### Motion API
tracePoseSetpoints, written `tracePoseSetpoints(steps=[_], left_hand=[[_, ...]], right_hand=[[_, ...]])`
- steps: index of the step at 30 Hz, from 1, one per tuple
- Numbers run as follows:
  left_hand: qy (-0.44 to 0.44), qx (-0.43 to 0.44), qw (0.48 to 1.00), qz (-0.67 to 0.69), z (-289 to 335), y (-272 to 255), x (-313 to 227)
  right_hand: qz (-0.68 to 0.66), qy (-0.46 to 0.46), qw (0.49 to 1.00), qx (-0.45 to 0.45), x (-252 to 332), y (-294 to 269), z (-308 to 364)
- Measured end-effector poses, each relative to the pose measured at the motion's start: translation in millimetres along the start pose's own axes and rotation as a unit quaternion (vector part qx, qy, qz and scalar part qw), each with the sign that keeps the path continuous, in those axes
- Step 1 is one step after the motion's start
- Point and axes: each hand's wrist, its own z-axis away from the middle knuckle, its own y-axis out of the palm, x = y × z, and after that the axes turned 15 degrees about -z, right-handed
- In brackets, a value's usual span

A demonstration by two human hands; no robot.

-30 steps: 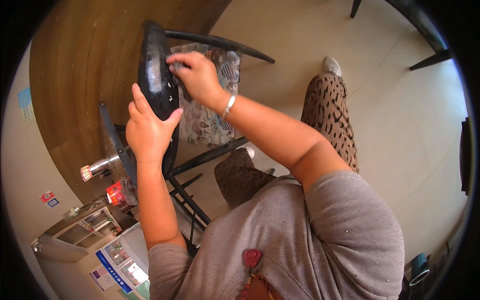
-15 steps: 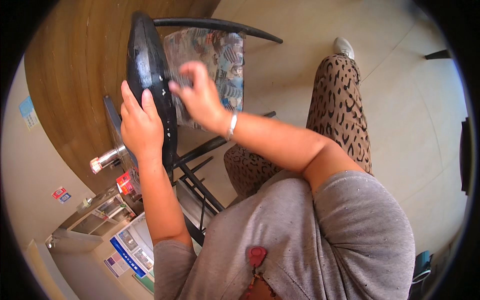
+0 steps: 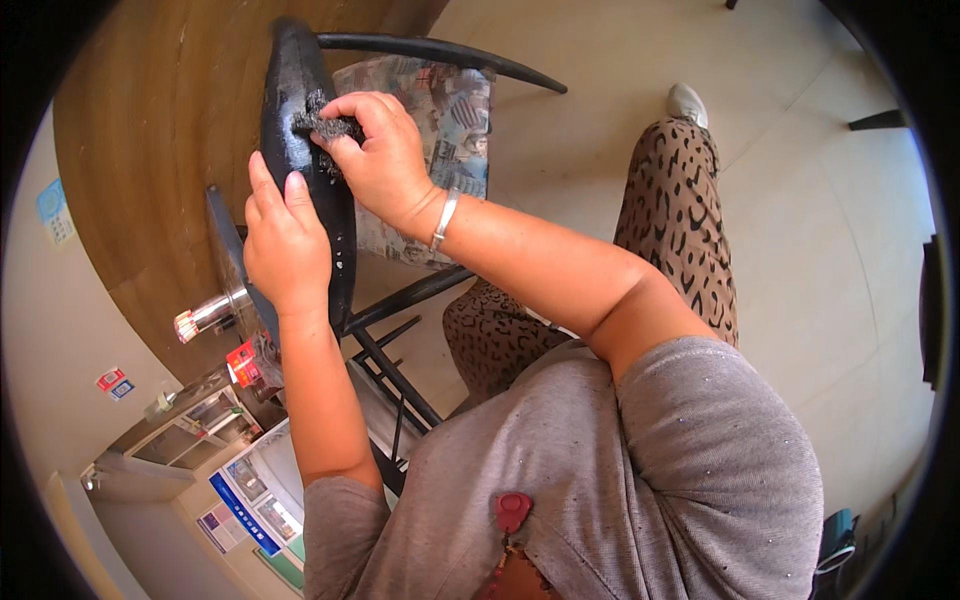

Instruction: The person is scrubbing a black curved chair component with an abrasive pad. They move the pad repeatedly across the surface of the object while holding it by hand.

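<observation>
A black chair with a glossy, worn backrest stands ahead of me on the left, pale chips dotting its surface. Its patterned fabric seat shows beyond my right hand. My left hand holds the backrest, fingers along its outer side and thumb on top. Pinched in my right hand is a grey metal scouring pad, pressed on the backrest just above my left fingertips. Loose dark strands of the pad spread over the black surface. My palm hides part of the seat.
A brown wooden table lies beyond the chair on the left. By its edge are a clear container of toothpicks and a small red packet. My leg in leopard-print trousers extends over the tiled floor.
My right hand has moved left onto the backrest, bringing the scouring pad against it. Earlier that hand was blurred over the seat's edge. My left hand keeps nearly the same place.
</observation>
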Motion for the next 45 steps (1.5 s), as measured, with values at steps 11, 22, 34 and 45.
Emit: tracePoseSetpoints(steps=[11,22,34,45], left_hand=[[-0.03,-0.035,0.998,0.051,3.0,9.4,6.7],[-0.09,-0.003,0.992,0.086,0.9,0.0,6.8],[-0.091,0.028,0.99,0.102,4.2,-3.0,5.9],[-0.063,-0.012,0.996,0.069,-3.8,-3.3,0.3]], right_hand=[[0.054,-0.096,0.992,0.062,-17.0,3.7,-20.2],[0.144,-0.053,0.975,0.162,16.6,16.9,-40.7],[0.16,-0.034,0.969,0.187,28.8,14.8,-39.0],[0.302,0.006,0.944,0.134,9.3,29.6,-111.1]])
